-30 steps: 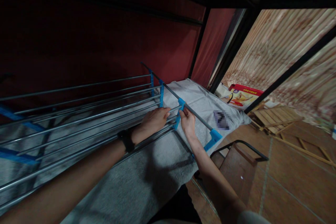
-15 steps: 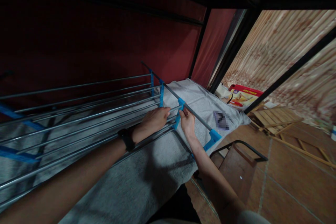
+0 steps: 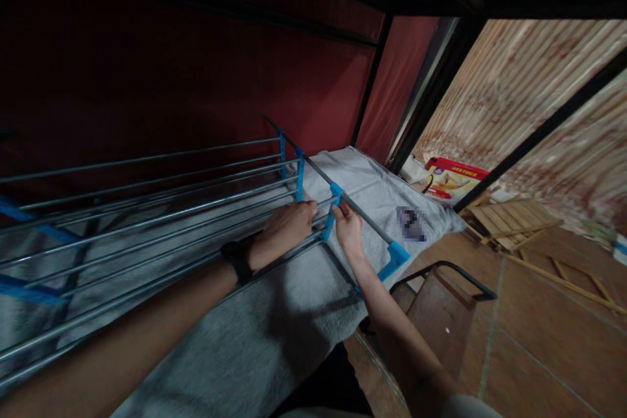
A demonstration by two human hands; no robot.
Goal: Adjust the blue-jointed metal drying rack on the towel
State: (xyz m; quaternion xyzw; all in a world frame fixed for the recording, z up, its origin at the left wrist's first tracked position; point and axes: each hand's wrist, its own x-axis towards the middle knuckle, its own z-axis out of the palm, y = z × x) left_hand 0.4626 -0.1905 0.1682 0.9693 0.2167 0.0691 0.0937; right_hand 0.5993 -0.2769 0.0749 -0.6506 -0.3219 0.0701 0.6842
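Observation:
A metal rack (image 3: 147, 222) of long silver bars with blue plastic joints lies on a grey towel-covered bed (image 3: 274, 333). My left hand (image 3: 287, 225), with a black band at the wrist, is closed around one of the silver bars near its right end. My right hand (image 3: 349, 230) grips the blue connector (image 3: 332, 209) where that bar meets the end rail (image 3: 362, 214). The two hands sit a few centimetres apart.
A dark red wall stands behind the bed. Black frame posts (image 3: 426, 98) rise at the bed's far end. A brown stool with a black frame (image 3: 441, 307) stands on the tiled floor to the right. A red box (image 3: 453, 176) and wooden slats (image 3: 519, 222) lie further back.
Nothing has visibly changed except a slight shift of the view; both hands stay where they were on the rack.

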